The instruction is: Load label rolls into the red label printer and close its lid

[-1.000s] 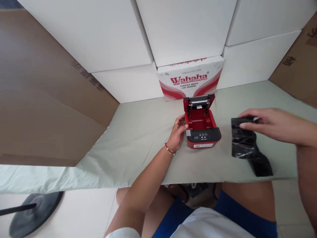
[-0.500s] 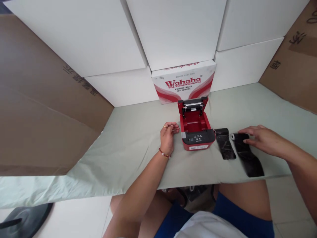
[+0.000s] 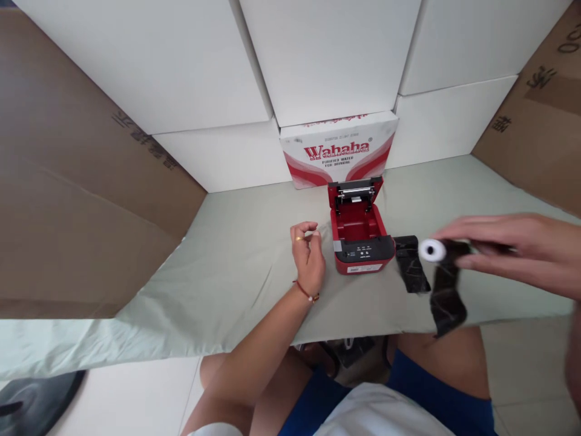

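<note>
A red label printer (image 3: 364, 266) stands on the cloth with its lid (image 3: 356, 192) raised and its red inner bay showing. My left hand (image 3: 308, 257) rests on the cloth to the left of the printer, apart from it, fingers curled in and nothing visible in them. To the right, my right hand (image 3: 503, 245) grips a black paper roll (image 3: 447, 284) above the cloth. The roll's white core end faces the printer, and its loose strip hangs down. A second black paper roll (image 3: 411, 266) lies partly unrolled between the printer and the held roll.
Behind the printer leans a white and red Wahaha carton (image 3: 338, 151), against stacked white boxes (image 3: 336, 54). Brown cardboard panels (image 3: 91, 181) stand on the left and right sides. The pale green cloth (image 3: 245, 242) covers the table to its front edge.
My right hand has lifted the right-hand paper roll off the cloth, raising it toward me, with its strip dangling. My left hand has drawn slightly back from the printer and curled its fingers.
</note>
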Available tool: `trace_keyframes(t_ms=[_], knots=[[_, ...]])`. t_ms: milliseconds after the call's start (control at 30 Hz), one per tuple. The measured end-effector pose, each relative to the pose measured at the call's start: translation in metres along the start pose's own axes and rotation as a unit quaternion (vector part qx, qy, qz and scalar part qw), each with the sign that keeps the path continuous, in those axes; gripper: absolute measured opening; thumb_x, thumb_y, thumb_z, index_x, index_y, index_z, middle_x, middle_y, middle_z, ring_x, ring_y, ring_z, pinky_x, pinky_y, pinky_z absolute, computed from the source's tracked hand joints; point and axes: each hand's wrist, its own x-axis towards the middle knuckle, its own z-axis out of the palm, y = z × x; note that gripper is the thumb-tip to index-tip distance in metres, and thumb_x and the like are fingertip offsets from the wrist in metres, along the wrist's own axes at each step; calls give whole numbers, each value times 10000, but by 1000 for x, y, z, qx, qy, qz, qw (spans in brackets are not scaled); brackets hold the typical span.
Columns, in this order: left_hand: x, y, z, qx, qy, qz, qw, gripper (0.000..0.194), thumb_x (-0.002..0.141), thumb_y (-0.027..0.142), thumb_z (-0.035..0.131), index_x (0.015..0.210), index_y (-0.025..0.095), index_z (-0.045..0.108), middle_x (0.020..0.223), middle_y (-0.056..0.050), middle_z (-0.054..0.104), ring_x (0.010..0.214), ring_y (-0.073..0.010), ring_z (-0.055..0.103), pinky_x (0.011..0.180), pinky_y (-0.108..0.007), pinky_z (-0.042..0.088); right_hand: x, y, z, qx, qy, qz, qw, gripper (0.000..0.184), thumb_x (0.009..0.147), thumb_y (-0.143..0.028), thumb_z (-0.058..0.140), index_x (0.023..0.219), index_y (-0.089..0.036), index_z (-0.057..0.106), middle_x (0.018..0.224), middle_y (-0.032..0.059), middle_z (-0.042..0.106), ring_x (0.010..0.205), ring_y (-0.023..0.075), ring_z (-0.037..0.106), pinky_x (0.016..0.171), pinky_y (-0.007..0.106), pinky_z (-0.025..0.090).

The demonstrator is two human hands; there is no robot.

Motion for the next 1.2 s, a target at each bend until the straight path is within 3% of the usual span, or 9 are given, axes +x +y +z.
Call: trace_keyframes(t_ms=[33, 67, 233, 600, 833, 967, 1067, 1133, 1200], knots=[[-5, 4, -2, 20, -2, 62, 998, 154, 1035, 331, 569, 1126, 251, 664, 1156, -65, 638, 1098, -219, 620, 1002, -383, 504, 19, -9, 4, 44, -114, -13, 992, 404, 1042, -618, 544, 1239, -367, 792, 918, 50, 813, 664, 176, 723, 554, 292, 550], [-10, 8, -4, 38, -8, 124, 992, 177, 1053, 336, 547, 1167, 254, 655, 1189, -75, 625, 1129, -228, 614, 1027, -404, 508, 38, -17, 12, 49, -137, 11, 989, 356, 1049, -502, 556, 1281, -341, 773, 1020, 51, 828, 767, 197, 756, 653, 307, 594], [-29, 12, -11, 94, -50, 359, 927, 327, 1025, 285, 561, 1350, 301, 597, 1204, -86, 638, 1221, -277, 628, 1095, -503, 512, 104, -39, 71, -129, -145, 155, 969, 378, 1010, -244, 533, 1338, -208, 718, 1303, 132, 782, 1061, 282, 763, 854, 367, 583], [-38, 10, 0, 111, -207, 394, 889, 471, 955, 225, 633, 1415, 324, 639, 1085, -69, 785, 1086, -285, 728, 945, -459, 462, 150, -46, 109, -216, -233, 214, 924, 362, 944, -124, 535, 1204, -163, 784, 1146, 222, 814, 1096, 361, 783, 800, 393, 573], [-37, 7, -1, 146, -255, 383, 876, 438, 977, 226, 585, 1403, 314, 643, 1184, -84, 790, 1203, -286, 703, 1044, -464, 389, 143, -35, 108, -165, -215, 173, 947, 381, 995, -297, 610, 1336, -199, 751, 1310, 159, 789, 1187, 306, 746, 957, 380, 558], [-40, 13, -1, 205, -190, 425, 861, 381, 962, 212, 608, 1335, 254, 672, 1089, -67, 797, 1132, -241, 706, 1043, -418, 390, 114, -26, 77, 59, -110, 143, 982, 264, 997, -406, 645, 1084, -244, 834, 1117, 48, 844, 1017, 247, 767, 887, 346, 571], [-41, 17, 0, 220, -170, 436, 856, 395, 930, 203, 648, 1322, 230, 690, 1037, -55, 791, 1096, -229, 700, 1039, -407, 389, 101, -11, 62, 148, 125, 214, 957, 322, 1000, -485, 657, 843, -244, 804, 819, 37, 802, 698, 201, 688, 692, 348, 538], [-41, 18, 1, 222, -165, 438, 855, 416, 922, 199, 650, 1334, 236, 691, 1011, -46, 784, 1069, -226, 692, 1031, -407, 396, 101, 4, 66, 144, 274, 219, 925, 308, 1011, -511, 652, 988, -248, 811, 897, 62, 811, 700, 203, 665, 691, 366, 540], [-39, 18, 2, 219, -159, 442, 856, 398, 922, 190, 643, 1314, 229, 697, 987, -45, 773, 1046, -224, 683, 1016, -408, 406, 106, 18, 78, 148, 322, 195, 915, 352, 1017, -518, 643, 1210, -256, 778, 1103, 92, 821, 866, 237, 721, 771, 396, 582]])
